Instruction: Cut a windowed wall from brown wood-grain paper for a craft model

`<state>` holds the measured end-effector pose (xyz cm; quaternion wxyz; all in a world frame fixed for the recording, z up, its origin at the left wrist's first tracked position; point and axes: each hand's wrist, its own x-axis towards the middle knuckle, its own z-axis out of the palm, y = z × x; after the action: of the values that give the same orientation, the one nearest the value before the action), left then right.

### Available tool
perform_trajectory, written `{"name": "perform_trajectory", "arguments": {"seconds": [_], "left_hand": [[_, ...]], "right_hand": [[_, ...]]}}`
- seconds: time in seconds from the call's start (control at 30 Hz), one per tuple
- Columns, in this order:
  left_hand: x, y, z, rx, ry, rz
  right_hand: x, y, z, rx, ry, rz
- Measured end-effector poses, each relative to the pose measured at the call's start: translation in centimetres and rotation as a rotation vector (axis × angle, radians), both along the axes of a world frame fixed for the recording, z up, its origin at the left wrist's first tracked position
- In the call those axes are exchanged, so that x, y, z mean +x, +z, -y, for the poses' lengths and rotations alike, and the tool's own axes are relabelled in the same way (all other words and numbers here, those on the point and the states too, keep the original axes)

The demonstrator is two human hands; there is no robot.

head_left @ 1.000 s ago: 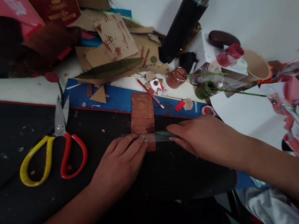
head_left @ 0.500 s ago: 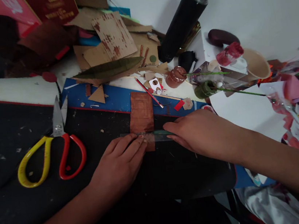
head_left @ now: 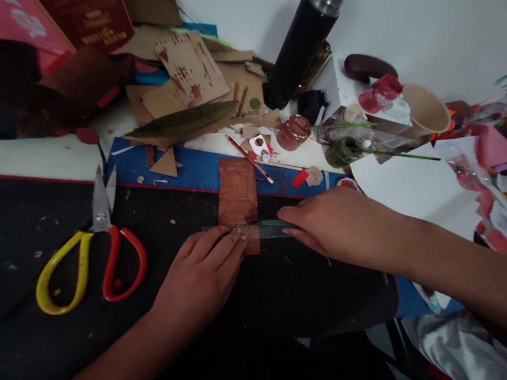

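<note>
A brown painted strip [head_left: 236, 189] is laid across the middle of the work area, its far end on a blue band [head_left: 191, 176] and its near end on a black mat [head_left: 295, 296]. It is crossed near its lower end by a clear ruler [head_left: 278, 231], which is pressed down by the flattened fingertips of the left hand [head_left: 200, 278]; nothing is clasped there. A slim green tool [head_left: 271, 223] is gripped by the right hand [head_left: 336, 219] along the ruler; its exact kind cannot be told.

Because the ruler is pinned mainly by fingertips on one side, it could be swivelled by a sideways push from the tool. Should the tool be sharp, the left fingertips could be nicked if it slipped.

Open scissors [head_left: 101, 219] are left at the side on the mat. Beyond the strip, brown paint is held in one small jar [head_left: 292, 135] and green in another [head_left: 341, 153]; a green stick seems to be stood in each, and a jar could be tipped if its stick were caught by a sleeve. The contents of the beige cup [head_left: 432, 110] and the capped black flask [head_left: 300, 50] cannot be seen.
</note>
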<state>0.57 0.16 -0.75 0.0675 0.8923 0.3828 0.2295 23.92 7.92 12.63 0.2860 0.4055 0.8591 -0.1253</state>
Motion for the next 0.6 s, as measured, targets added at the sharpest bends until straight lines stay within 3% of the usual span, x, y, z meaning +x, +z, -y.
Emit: {"name": "perform_trajectory", "arguments": {"seconds": [0.33,0.6], "left_hand": [[0.07,0.25,-0.14,0.034,-0.015,-0.029],[-0.03,0.16,-0.08,0.027,-0.018,-0.043]], "right_hand": [[0.00,0.64,0.44,0.029,-0.021,0.002],[0.03,0.19,0.19,0.005,-0.009,-0.018]]}}
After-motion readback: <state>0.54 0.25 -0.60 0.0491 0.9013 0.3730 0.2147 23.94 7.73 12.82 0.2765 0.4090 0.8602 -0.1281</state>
